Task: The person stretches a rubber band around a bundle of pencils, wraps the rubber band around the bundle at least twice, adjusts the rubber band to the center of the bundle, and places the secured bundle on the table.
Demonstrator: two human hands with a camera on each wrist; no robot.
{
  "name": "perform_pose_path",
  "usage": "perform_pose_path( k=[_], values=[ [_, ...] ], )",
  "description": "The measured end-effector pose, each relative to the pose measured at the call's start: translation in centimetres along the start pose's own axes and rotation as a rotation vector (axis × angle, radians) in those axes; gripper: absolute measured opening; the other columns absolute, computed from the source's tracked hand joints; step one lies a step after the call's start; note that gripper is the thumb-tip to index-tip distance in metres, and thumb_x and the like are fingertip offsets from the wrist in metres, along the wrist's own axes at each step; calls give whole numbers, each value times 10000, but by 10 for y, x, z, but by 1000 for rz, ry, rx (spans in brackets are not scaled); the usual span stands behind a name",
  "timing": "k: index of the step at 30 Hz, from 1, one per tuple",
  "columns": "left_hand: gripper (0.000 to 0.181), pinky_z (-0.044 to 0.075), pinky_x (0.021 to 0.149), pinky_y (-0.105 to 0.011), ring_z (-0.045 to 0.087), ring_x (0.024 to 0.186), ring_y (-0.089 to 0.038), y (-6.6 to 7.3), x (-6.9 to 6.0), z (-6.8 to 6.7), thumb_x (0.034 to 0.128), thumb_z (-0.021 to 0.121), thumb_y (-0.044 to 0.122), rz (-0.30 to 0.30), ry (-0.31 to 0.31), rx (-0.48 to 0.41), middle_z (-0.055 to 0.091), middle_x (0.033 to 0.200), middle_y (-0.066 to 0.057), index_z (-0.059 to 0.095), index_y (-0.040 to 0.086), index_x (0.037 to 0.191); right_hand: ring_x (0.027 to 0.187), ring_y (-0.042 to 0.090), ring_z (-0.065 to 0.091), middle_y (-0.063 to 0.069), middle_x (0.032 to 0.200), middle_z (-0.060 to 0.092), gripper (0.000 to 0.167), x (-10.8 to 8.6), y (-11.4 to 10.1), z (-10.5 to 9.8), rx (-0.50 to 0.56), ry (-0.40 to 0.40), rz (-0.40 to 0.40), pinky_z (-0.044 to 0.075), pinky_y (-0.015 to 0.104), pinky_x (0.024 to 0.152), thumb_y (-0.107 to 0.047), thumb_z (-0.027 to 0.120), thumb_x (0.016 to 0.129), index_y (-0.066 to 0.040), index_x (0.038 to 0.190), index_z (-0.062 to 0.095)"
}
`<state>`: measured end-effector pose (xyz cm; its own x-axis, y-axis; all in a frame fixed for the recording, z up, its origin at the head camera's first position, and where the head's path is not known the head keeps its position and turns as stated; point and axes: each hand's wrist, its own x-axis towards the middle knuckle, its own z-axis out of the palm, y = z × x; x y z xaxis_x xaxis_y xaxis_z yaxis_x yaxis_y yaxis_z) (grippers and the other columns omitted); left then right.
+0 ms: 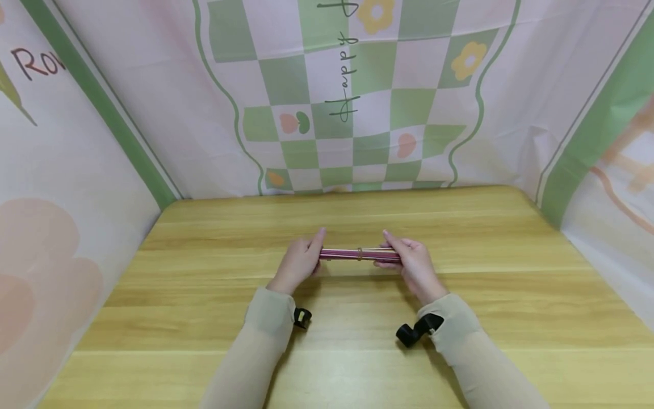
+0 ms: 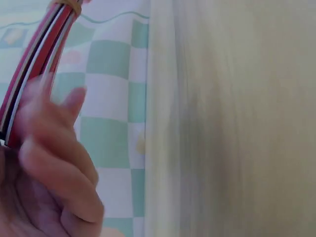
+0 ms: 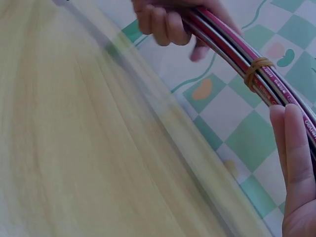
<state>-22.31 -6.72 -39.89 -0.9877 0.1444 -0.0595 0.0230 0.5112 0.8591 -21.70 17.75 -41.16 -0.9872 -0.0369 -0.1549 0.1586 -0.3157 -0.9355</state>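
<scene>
A bundle of striped red and black pencils point(image 1: 341, 254) is held level above the table, with a tan rubber band point(image 1: 360, 254) round its middle. My left hand point(image 1: 300, 262) grips the left end, thumb pointing up along it; in the left wrist view its fingers point(image 2: 59, 163) curl beside the pencils. At the other end, my right hand point(image 1: 415, 266) pinches the bundle between thumb and fingers. Two of that hand's fingers point(image 3: 296, 153) lie fairly straight against the pencils in the right wrist view. Both palms hide the bundle's ends.
Under the hands lies a wood-grain table point(image 1: 204, 318). Behind it hangs a white cloth with green checks point(image 1: 334, 150), meeting the far edge. Printed cloth walls point(image 1: 66, 153) close in the left and right sides. Black camera mounts point(image 1: 420, 330) sit on both wrists.
</scene>
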Motion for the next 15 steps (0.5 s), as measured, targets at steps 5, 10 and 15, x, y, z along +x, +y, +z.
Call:
perform_pose_path(
  k=[5, 10, 15],
  values=[
    [582, 341, 505, -276, 319, 525, -138, -4, 1, 2, 1053, 325, 518, 49, 9, 55, 349, 561, 35, 364, 167, 591, 616, 147, 722, 14, 728, 719, 283, 1, 0, 0, 5, 3, 12, 615, 260, 622, -265, 615, 992, -107, 771, 695],
    [532, 435, 571, -305, 393, 553, -154, -5, 1, 5, 1082, 312, 405, 95, 6, 80, 384, 581, 15, 355, 163, 610, 581, 135, 707, 21, 732, 712, 299, 1, 1, -3, -18, -11, 44, 604, 232, 595, -288, 603, 998, -107, 778, 695],
    [536, 530, 985, -434, 671, 995, -277, -5, 2, 8, 1096, 263, 360, 107, -17, 151, 660, 860, -115, 582, 45, 801, 603, 130, 710, 19, 757, 704, 278, 3, 2, -4, -41, -11, 85, 602, 214, 612, -267, 584, 1010, -51, 858, 669]
  ],
)
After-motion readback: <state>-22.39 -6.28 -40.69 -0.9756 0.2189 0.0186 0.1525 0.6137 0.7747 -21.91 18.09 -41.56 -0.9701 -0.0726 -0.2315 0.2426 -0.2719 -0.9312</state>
